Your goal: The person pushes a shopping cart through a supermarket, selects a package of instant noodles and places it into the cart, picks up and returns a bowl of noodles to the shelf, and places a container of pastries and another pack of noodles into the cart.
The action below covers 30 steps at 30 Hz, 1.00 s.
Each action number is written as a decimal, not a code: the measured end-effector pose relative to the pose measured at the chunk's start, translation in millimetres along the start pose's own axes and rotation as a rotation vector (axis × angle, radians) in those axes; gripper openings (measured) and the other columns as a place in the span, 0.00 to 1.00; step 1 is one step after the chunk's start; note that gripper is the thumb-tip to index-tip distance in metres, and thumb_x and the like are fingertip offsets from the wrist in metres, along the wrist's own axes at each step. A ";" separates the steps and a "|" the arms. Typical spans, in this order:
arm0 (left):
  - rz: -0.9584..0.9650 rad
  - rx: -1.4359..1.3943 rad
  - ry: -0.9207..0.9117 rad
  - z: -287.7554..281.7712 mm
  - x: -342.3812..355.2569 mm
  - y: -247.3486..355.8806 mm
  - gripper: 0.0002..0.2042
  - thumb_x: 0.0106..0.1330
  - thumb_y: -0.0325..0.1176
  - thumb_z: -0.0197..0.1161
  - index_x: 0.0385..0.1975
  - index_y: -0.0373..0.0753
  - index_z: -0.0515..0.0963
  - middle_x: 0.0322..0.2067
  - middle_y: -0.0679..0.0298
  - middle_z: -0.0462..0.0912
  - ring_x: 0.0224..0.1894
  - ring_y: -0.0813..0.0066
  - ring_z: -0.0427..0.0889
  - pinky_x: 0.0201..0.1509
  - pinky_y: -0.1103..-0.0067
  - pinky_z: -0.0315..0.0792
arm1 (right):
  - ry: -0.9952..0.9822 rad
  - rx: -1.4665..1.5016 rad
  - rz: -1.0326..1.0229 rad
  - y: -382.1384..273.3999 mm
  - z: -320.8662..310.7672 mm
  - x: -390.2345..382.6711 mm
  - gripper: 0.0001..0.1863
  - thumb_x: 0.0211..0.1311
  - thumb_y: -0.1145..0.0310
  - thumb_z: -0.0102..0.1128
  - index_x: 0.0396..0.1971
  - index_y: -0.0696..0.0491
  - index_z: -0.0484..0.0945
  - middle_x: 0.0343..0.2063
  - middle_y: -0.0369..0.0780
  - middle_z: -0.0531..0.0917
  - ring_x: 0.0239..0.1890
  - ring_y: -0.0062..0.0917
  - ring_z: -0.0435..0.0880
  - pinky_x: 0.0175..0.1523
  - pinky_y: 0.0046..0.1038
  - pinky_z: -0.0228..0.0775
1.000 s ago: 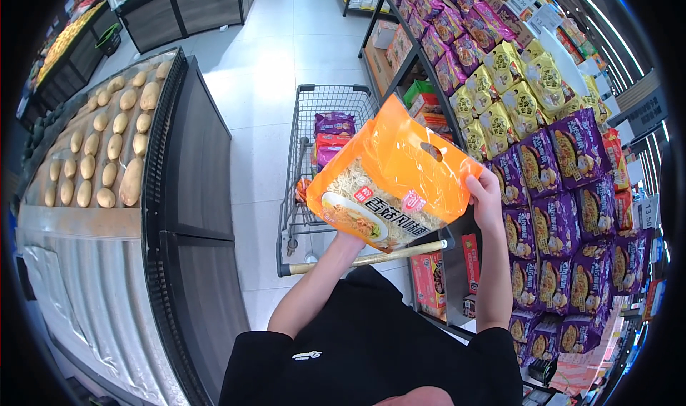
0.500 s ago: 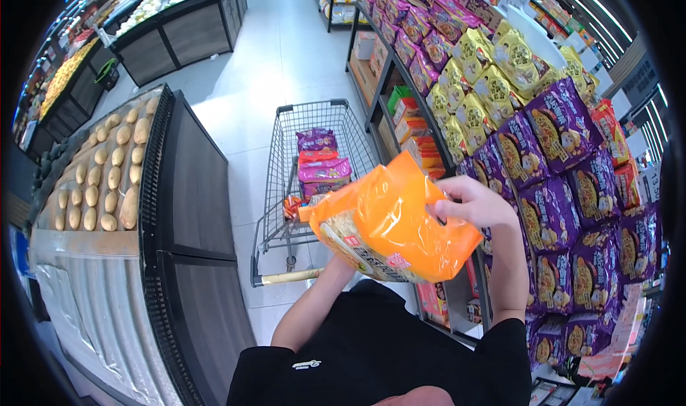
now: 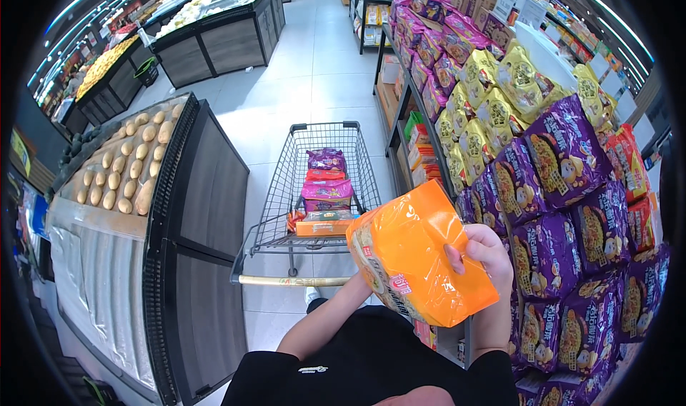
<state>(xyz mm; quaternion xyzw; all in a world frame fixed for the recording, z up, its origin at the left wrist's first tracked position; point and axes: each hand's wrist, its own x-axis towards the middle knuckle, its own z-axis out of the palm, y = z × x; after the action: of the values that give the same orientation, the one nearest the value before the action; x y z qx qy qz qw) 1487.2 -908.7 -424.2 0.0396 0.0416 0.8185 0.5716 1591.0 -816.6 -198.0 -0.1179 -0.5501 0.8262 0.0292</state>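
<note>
An orange plastic multipack of instant noodles (image 3: 418,245), with a noodle picture on its side, is held tilted in front of my chest. My right hand (image 3: 487,254) grips it by the right end, the thumb poking through a hole in the wrapper. My left forearm (image 3: 325,331) runs up behind the pack's lower left side; the left hand and its fingers are hidden there. Just beyond stands a wire shopping cart (image 3: 364,181) with a pale handle bar (image 3: 286,281). Inside the cart are purple packs (image 3: 326,161), a pink pack (image 3: 326,190) and an orange box (image 3: 325,228).
To the right, a display is stacked with purple noodle packs (image 3: 547,252) and yellow packs (image 3: 496,106). A dark shelf rack (image 3: 404,84) borders the cart. On the left stands a dark produce bin (image 3: 207,170) bearing potatoes (image 3: 127,149). A tiled aisle (image 3: 314,84) runs ahead.
The noodle multipack and my right hand sit lower and farther right in the view, and the pack has turned. The view has shifted, uncovering the orange box in the cart.
</note>
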 end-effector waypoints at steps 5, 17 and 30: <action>0.003 0.092 0.013 3.0 9.1 -7.9 0.33 0.73 0.61 0.37 0.70 0.46 0.58 0.69 0.57 0.63 0.68 0.59 0.66 0.70 0.59 0.62 | -0.113 0.018 0.028 -5.0 -29.2 -5.1 0.18 0.65 0.57 0.62 0.38 0.59 0.76 0.26 0.33 0.77 0.30 0.15 0.75 0.39 0.16 0.67; -0.075 0.260 0.266 2.0 -26.0 41.4 0.26 0.76 0.53 0.42 0.65 0.44 0.61 0.59 0.64 0.71 0.62 0.71 0.68 0.67 0.67 0.59 | 0.045 -0.158 0.037 -0.4 -40.5 50.7 0.18 0.66 0.56 0.60 0.39 0.58 0.75 0.25 0.31 0.75 0.30 0.13 0.73 0.38 0.16 0.64; 0.014 0.347 0.587 -104.5 -22.2 175.8 0.24 0.76 0.46 0.46 0.66 0.41 0.59 0.60 0.61 0.70 0.63 0.69 0.68 0.65 0.64 0.62 | -0.027 -0.184 0.113 67.6 10.2 221.3 0.15 0.65 0.60 0.61 0.40 0.56 0.75 0.28 0.30 0.75 0.32 0.11 0.71 0.41 0.16 0.63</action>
<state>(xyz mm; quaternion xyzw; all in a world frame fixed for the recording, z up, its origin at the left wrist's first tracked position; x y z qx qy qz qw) 1319.2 -992.3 -508.5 -0.1006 0.3428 0.7796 0.5143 1379.5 -812.9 -292.2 -0.1399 -0.6166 0.7739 -0.0358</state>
